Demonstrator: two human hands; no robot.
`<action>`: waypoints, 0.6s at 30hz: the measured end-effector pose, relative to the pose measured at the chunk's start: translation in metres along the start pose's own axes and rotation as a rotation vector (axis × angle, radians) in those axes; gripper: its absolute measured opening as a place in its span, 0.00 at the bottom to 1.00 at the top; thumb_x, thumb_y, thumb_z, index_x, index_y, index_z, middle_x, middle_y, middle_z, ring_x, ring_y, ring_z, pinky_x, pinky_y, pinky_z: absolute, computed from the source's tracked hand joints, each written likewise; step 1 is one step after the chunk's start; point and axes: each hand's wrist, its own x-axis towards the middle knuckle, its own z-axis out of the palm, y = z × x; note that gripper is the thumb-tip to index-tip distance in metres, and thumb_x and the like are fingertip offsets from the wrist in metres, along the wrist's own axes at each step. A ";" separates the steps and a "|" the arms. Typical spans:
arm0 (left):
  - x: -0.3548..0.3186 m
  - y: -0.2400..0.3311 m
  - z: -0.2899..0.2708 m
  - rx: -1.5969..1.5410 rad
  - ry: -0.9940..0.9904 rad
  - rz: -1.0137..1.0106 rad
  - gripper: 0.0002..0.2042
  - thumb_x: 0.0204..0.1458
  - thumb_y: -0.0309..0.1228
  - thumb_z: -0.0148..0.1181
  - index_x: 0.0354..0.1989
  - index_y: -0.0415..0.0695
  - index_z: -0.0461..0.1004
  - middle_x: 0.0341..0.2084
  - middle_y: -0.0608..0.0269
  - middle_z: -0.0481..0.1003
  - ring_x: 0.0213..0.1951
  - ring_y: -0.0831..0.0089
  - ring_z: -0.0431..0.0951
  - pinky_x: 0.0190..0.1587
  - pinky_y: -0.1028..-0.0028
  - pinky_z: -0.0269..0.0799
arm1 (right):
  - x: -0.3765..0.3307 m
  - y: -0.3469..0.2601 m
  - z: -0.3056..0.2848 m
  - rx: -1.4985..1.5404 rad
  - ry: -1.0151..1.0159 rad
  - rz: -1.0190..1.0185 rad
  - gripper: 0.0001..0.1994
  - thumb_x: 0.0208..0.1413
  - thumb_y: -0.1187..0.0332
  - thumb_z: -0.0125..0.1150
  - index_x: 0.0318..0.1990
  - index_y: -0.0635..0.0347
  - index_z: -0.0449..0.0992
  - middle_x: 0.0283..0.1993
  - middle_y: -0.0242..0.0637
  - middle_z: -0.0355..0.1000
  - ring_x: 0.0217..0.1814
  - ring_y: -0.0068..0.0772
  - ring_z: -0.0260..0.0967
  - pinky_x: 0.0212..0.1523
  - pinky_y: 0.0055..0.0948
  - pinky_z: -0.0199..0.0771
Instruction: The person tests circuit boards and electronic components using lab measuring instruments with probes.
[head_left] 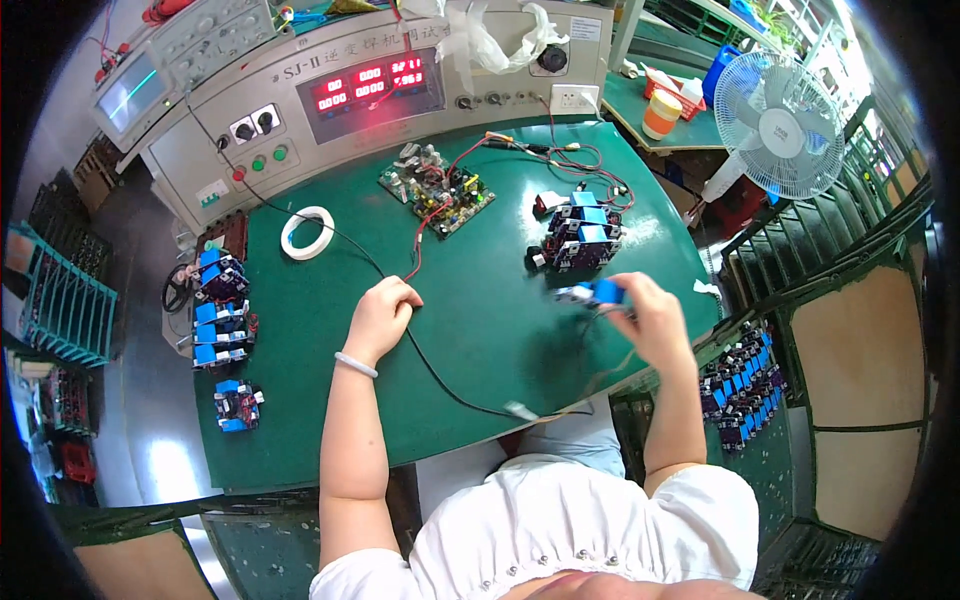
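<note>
My right hand [650, 318] grips a small circuit board with blue parts [597, 292], held just above the green table [500, 340] and blurred. Beyond it lies a pile of similar boards [582, 240]. My left hand [382, 315] rests on the table as a loose fist, right beside a black cable [440, 375] that runs under it. Whether its fingers pinch the cable is hidden. A larger green circuit board [438, 188] with red leads lies farther back, in front of the grey test console [380, 95].
A white tape roll [306, 232] lies at the left of the table. Several blue boards [222, 325] stand along the left edge, and more fill a tray [742, 385] at the right. A white fan [778, 110] stands at the far right, an oscilloscope [175, 55] at the back left.
</note>
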 end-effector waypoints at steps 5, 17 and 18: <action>0.004 -0.002 0.005 -0.007 0.004 0.047 0.07 0.44 0.17 0.53 0.28 0.36 0.78 0.27 0.55 0.74 0.30 0.62 0.76 0.35 0.68 0.73 | -0.003 0.045 -0.015 -0.171 -0.052 0.101 0.14 0.55 0.63 0.64 0.46 0.58 0.72 0.41 0.40 0.72 0.37 0.50 0.74 0.36 0.41 0.74; 0.002 -0.003 0.002 -0.028 -0.003 0.044 0.07 0.44 0.16 0.53 0.29 0.36 0.77 0.27 0.56 0.73 0.30 0.63 0.75 0.35 0.69 0.72 | 0.035 0.050 0.027 0.059 -0.036 -0.024 0.14 0.54 0.65 0.65 0.48 0.54 0.73 0.46 0.40 0.69 0.41 0.50 0.74 0.40 0.40 0.74; 0.002 -0.002 0.002 -0.028 -0.002 0.040 0.07 0.44 0.16 0.53 0.29 0.36 0.77 0.27 0.56 0.73 0.30 0.63 0.75 0.35 0.69 0.72 | 0.035 0.051 0.029 0.060 -0.039 -0.025 0.14 0.54 0.65 0.65 0.48 0.54 0.73 0.46 0.40 0.69 0.41 0.50 0.74 0.40 0.40 0.74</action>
